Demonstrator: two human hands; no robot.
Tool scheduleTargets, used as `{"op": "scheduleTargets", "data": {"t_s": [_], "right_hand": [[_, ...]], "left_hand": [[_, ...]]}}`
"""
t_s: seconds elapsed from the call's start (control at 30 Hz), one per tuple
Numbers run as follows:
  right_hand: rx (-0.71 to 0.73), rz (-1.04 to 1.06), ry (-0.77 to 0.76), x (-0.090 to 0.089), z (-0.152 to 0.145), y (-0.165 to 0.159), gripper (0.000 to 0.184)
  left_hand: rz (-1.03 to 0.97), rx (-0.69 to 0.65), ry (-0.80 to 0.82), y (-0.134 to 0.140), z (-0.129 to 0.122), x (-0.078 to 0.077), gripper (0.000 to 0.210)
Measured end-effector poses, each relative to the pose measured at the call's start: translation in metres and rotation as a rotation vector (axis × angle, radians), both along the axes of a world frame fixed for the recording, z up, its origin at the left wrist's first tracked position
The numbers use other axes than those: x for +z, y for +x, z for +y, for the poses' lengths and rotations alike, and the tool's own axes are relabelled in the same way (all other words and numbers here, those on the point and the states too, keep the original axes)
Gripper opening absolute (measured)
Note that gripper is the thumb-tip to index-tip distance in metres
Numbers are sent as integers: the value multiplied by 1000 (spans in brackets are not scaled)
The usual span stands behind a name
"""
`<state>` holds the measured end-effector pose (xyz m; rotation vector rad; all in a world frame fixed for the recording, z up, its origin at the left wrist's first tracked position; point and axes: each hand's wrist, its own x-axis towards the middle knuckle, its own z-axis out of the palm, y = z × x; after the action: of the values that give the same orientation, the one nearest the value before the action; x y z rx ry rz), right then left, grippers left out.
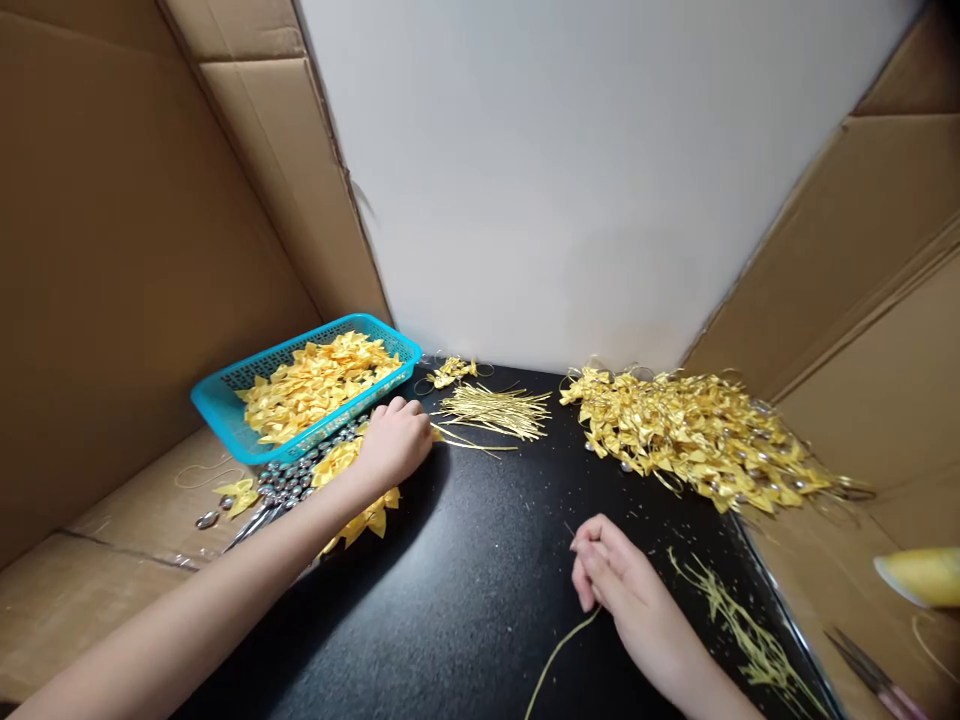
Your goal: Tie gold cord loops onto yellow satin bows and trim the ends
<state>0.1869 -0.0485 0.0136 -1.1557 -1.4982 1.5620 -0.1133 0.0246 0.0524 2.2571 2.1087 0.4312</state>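
My right hand (611, 575) is pinched closed over the black tabletop, with a yellow cord (559, 655) trailing from beneath it toward the near edge. A thin dark tip, possibly a needle, pokes out past its fingers. My left hand (397, 440) is curled closed above a heap of yellow fabric flowers (381, 512); its fingertips face away, so I cannot make out what they hold. Just right of it lies a pile of cut gold cords (499, 410). Round shiny beads (289, 478) are spread behind my left forearm.
A turquoise basket (217, 420) filled with yellow fabric pieces stands at the back left. Finished-looking flower strings (690, 435) are heaped at the back right. Cord scraps (739, 625), scissors (870, 670) and a yellow spool (922, 577) lie at the right. Cardboard walls flank the table.
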Motion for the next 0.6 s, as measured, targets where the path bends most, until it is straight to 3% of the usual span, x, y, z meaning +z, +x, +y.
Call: {"op": "scheduleTargets", "data": {"t_s": [0.07,0.17,0.27,0.4,0.6], "right_hand": [[-2,-7,-37,-1,1,-2,40],[-123,0,-3,2,3,-5,40],[-269,33,114,3,6,-5,34],[-357,48,271,-6,9,-1,19],[-373,63,293,-17,11,-1,11]], "left_hand": [[-163,-86,-62,22,-8,4,23],[-1060,-265,-382,67,-21,-2,26],[-1527,-261,-526,106,-31,-20,36],[-1738,-220,-604,127,-36,-44,39],[-1741,-178,-675,122,-42,-59,28]]}}
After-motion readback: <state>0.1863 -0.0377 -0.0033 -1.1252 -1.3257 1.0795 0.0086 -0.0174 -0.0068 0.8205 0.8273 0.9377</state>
